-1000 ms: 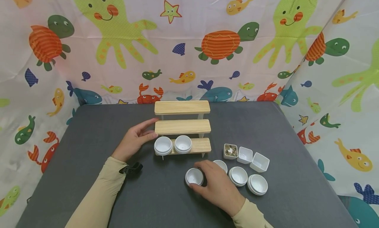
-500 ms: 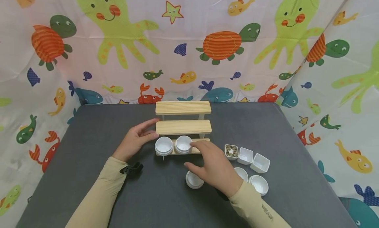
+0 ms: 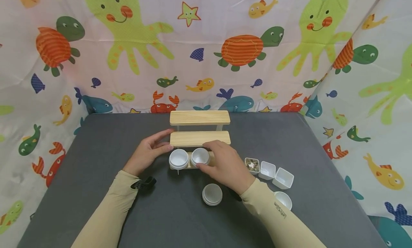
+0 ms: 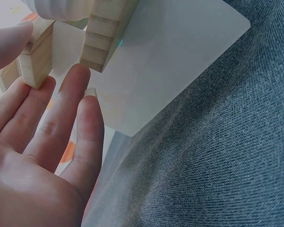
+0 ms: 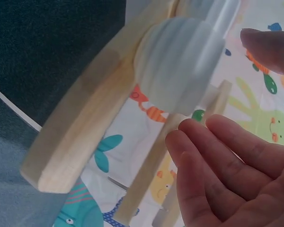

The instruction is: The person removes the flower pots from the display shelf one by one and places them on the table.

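Observation:
A wooden tiered shelf (image 3: 199, 138) stands on the grey cloth. My left hand (image 3: 149, 153) pinches the left end of its middle plank, thumb at the front and fingers behind. Two round white bowls (image 3: 178, 157) sit side by side on the lowest plank. Around the right one, a ribbed white bowl (image 5: 182, 64), my right hand (image 3: 228, 167) is spread; a gap shows between thumb and bowl in the right wrist view. Its fingertips (image 5: 187, 125) are close below the bowl. Another round bowl (image 3: 212, 194) stands on the cloth in front of the shelf.
Two square white dishes (image 3: 283, 178) and one dish of mixed bits (image 3: 252, 165) stand right of the shelf. A round bowl (image 3: 284, 200) shows behind my right sleeve, which hides others. A sea-animal curtain (image 3: 199, 37) hangs behind the table.
My right hand has left the round bowl in front and moved up to the right bowl on the lowest plank. My left hand stays at the middle plank.

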### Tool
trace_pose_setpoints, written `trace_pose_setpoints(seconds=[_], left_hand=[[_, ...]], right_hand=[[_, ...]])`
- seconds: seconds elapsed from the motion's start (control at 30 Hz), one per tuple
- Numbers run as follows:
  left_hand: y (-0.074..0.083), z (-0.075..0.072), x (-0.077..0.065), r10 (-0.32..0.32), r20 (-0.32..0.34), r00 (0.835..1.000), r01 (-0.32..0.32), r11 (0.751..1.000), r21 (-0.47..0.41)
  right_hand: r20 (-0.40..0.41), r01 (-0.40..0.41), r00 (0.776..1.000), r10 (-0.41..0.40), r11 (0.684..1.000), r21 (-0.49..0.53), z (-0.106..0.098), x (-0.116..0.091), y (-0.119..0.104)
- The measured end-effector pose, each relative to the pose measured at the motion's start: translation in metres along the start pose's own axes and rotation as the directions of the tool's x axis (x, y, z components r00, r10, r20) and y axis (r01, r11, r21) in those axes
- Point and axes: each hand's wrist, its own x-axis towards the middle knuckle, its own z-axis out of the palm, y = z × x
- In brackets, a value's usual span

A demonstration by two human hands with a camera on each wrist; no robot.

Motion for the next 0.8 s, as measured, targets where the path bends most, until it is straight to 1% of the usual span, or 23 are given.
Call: trace_pose_setpoints(seconds=[0.3, 0.57, 0.8], left_hand=[[0.001, 0.000, 0.000, -0.002, 0.000, 1.000, 0.002, 1.000, -0.007], [0.002, 0.001, -0.001, -0.010, -0.007, 1.000, 0.010, 1.000, 0.001], [0.002, 0.001, 0.000, -0.006, -0.003, 1.000, 0.005, 1.000, -0.011]], right_hand=[[0.034, -0.001, 0.999, 0.000, 1.000, 0.023, 0.008, 0.006, 0.004], [0.061, -0.048, 0.997, 0.046, 0.998, 0.031, 0.012, 0.008, 0.004], [0.065, -0.060, 0.996, 0.058, 0.998, 0.031, 0.013, 0.008, 0.004]])
